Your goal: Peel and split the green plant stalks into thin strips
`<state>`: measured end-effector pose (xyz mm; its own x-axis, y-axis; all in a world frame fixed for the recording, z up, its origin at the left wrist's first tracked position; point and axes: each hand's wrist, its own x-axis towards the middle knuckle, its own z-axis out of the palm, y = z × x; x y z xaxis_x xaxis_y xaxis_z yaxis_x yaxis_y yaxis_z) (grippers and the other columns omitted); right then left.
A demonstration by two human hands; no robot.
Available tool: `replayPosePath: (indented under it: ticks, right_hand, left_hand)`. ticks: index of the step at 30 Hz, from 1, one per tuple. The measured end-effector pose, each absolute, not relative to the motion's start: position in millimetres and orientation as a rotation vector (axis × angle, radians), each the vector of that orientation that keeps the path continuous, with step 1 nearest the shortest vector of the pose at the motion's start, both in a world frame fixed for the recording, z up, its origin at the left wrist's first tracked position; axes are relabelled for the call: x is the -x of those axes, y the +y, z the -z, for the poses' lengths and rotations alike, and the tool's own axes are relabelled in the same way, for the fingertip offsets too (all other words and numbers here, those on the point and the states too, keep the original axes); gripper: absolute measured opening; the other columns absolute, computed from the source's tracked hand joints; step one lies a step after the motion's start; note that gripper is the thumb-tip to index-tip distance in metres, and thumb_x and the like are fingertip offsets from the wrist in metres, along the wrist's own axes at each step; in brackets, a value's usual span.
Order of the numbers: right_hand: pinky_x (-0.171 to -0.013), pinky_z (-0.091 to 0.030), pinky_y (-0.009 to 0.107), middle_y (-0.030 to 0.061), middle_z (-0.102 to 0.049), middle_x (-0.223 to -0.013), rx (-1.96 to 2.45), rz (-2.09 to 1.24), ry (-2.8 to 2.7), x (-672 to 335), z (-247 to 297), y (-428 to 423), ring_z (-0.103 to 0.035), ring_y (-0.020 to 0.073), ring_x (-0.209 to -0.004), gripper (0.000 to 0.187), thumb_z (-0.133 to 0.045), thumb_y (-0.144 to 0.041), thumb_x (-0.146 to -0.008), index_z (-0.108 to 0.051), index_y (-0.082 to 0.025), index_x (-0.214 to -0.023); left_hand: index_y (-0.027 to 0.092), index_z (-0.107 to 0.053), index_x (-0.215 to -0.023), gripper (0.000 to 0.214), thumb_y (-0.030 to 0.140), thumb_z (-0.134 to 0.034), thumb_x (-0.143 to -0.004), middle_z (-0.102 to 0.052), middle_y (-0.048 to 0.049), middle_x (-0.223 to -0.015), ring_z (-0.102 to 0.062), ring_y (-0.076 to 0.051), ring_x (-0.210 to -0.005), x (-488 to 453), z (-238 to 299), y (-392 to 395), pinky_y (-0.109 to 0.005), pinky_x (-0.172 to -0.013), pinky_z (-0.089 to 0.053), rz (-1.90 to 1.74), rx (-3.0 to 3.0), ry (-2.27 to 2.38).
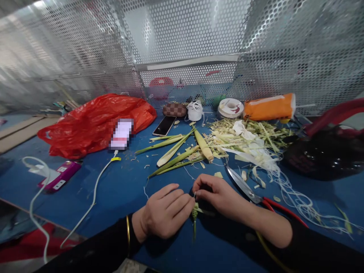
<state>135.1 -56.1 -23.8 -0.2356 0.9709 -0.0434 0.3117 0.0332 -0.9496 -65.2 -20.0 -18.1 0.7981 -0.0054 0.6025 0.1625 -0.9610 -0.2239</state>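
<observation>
My left hand (165,214) and my right hand (218,195) meet over the blue table (119,189), near its front edge. Both are closed in a pinch on a small green woven leaf piece (195,216), whose thin stem hangs down between them. A thin white string runs up at my right fingertips. Just beyond my hands lie several long green leaf strips (173,151). Red-handled scissors (256,195) rest beside my right wrist.
A heap of leaf trimmings and white string (250,138) lies at the right. Farther back are a red plastic bag (93,123), a phone (164,126), a string spool (195,110), a tape roll (230,108) and an orange packet (270,107). A black bag (327,155) sits far right; a charger cable (93,193) at left.
</observation>
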Motion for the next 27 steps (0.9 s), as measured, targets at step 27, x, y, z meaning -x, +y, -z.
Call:
replayPosePath:
  ticks: [27]
  right_hand:
    - [-0.046,-0.042,0.021,-0.0055,-0.056,-0.052,1.140,-1.860,-0.624,-129,22,-56,-0.054,0.0072,-0.042,0.011,-0.057,-0.010,-0.069,-0.049,-0.018,-0.070]
  left_hand:
    - [0.018,-0.071,-0.088,0.022,0.016,-0.050,-0.088,-0.072,0.0008,-0.088,-0.063,-0.014,-0.085,70,6,-23,-0.031,-0.084,-0.049,0.731,2.738,0.171]
